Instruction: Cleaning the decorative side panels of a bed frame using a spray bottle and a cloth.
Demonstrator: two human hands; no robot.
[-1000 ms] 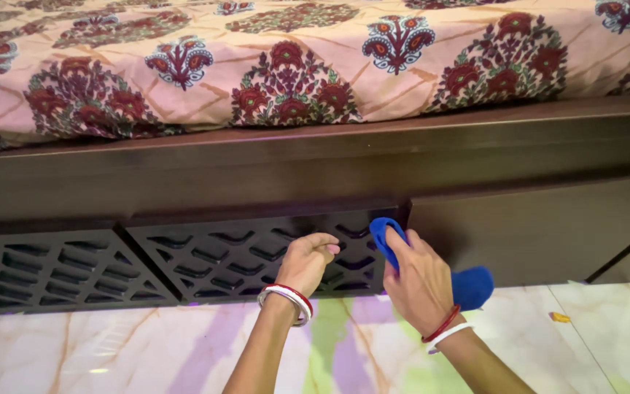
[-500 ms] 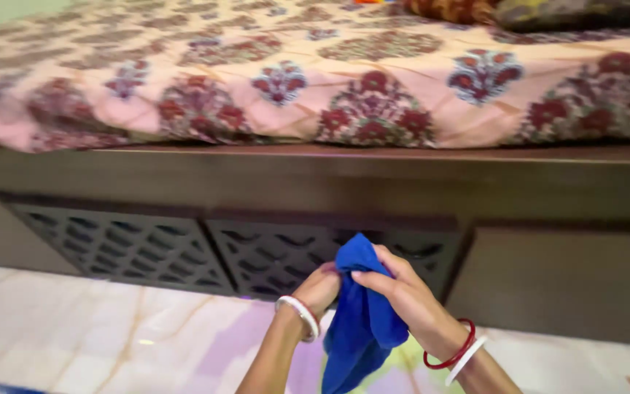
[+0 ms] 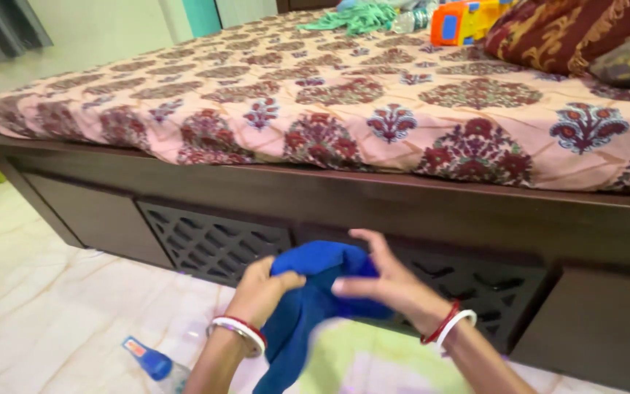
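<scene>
Both of my hands hold a blue cloth point(image 3: 311, 299) in front of a dark wooden bed frame point(image 3: 402, 208). My left hand point(image 3: 260, 288) grips the cloth's left side, with white and red bangles on the wrist. On the cloth's right side my right hand point(image 3: 384, 281) pinches it, fingers partly spread; that wrist also wears red and white bangles. The cloth hangs down between my forearms. Behind my hands is the frame's carved lattice panel point(image 3: 213, 244).
A floral pink bedsheet point(image 3: 344, 109) covers the mattress. Pillows point(image 3: 577, 36), an orange toy point(image 3: 468, 20) and green fabric point(image 3: 351, 16) lie at the far side. A spray bottle with a blue top point(image 3: 151, 362) lies on the marble floor point(image 3: 60, 292) at lower left.
My view has swung left and back, showing more bed and floor. My hands left the lattice panel and came together on the cloth, now bunched between them.
</scene>
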